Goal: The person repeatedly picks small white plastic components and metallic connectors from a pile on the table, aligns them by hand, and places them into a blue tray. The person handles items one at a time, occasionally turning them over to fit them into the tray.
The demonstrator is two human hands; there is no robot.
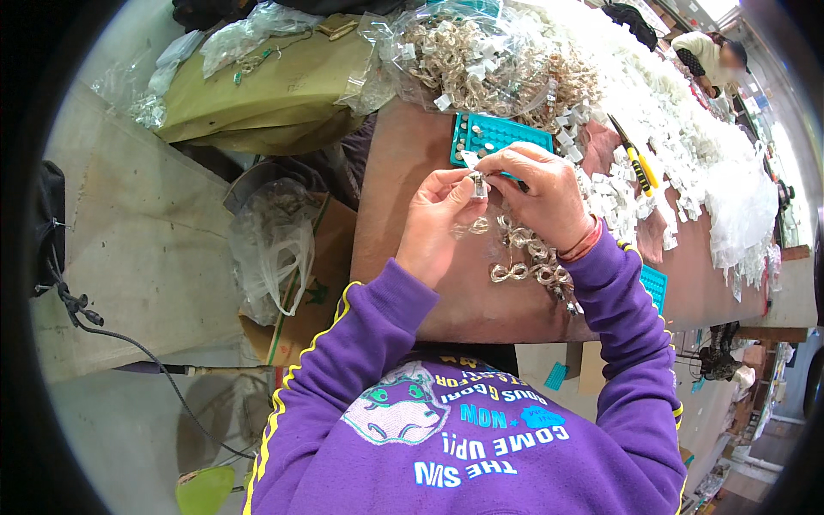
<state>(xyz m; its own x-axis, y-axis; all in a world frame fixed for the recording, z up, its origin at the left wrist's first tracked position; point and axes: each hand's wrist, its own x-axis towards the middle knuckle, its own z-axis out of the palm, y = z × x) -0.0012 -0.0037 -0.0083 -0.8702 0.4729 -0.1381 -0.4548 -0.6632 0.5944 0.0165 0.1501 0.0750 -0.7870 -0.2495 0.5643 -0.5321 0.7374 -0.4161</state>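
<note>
Close together over the table, both my hands work at a small white and clear case (479, 186) that looks like a battery case. My left hand (435, 221) pinches it between thumb and fingers. My right hand (547, 196) is closed, its fingertips bent in against the case's upper end; whatever they hold is hidden. A white tab (469, 160) stands up beside the fingertips. Just beyond lies a teal compartment tray (518, 130) with several round silver button cells. Coiled thin wire bundles (539, 257) lie on the table below my right hand.
A large heap of white cases (678, 120) and bagged wire coils (463, 60) covers the table's far side. Yellow-and-black pliers (639, 167) lie right, with another teal tray (653, 287) by my right arm. Left stands a carton with a plastic bag (273, 249). Another person (705, 58) works far right.
</note>
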